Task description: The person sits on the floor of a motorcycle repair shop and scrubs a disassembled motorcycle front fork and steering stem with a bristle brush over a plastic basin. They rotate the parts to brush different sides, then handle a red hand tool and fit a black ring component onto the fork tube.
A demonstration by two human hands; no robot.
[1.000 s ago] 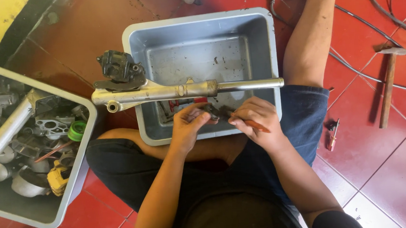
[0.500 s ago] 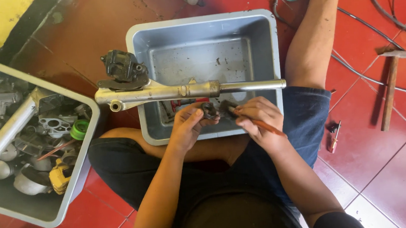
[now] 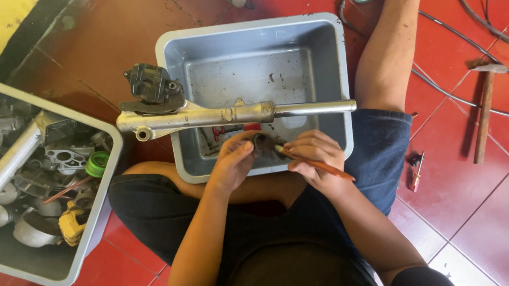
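Your left hand [image 3: 232,162] had its fingers clamped on a small dark part [image 3: 262,143] at the grey tub's [image 3: 325,48] near edge; your right hand [image 3: 312,157] gripped an orange-handled brush [image 3: 319,166] against it.

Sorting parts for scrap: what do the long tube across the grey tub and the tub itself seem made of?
Long silver tube: likely aluminium and polished steel, judging by its bright sheen. Square grey tub: probably plastic, with matte walls and rounded corners.
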